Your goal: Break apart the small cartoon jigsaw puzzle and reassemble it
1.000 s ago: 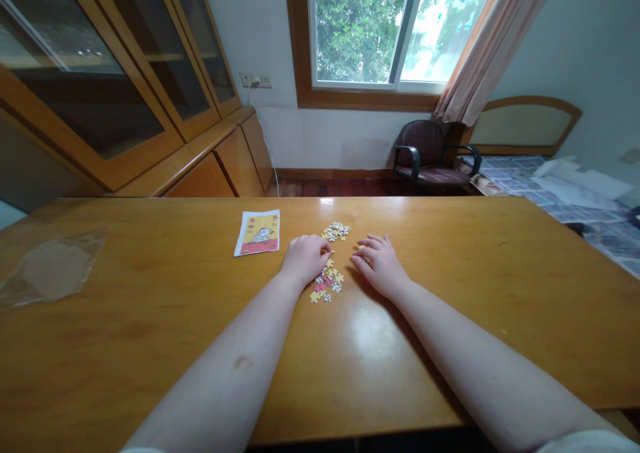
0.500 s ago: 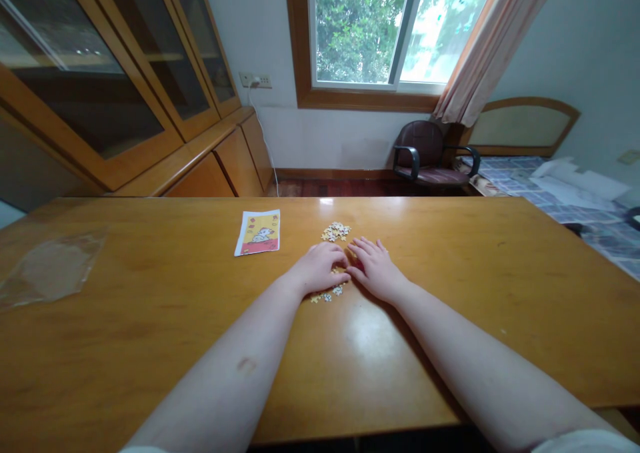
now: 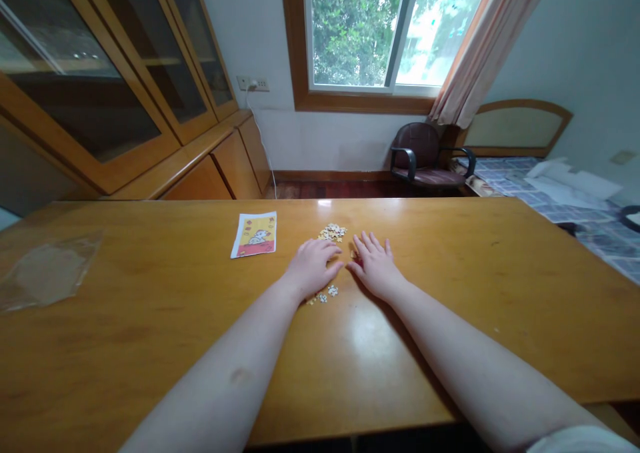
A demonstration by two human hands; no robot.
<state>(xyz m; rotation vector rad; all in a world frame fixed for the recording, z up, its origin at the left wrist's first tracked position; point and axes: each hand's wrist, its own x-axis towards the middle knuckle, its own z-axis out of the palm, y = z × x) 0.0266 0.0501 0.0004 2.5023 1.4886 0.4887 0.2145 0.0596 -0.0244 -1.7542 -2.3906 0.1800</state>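
My left hand rests on the table, its fingers curved and apart, over spots where puzzle pieces may lie hidden. Just below it are several loose jigsaw pieces. Beyond its fingertips lies a pile of jigsaw pieces, mostly pale side up. My right hand lies flat with fingers spread, partly covering some red and yellow jigsaw pieces by its thumb and index finger. A picture card with a white animal on yellow and red lies to the left of the pile.
A clear plastic bag lies at the left of the wooden table. Past the table's far edge stand a glass-door cabinet on the left, an office chair and a bed on the right.
My two hands have drawn slightly apart, the right one now flatter with fingers more spread. The yellow pieces between them are less visible. The view has shifted slightly.
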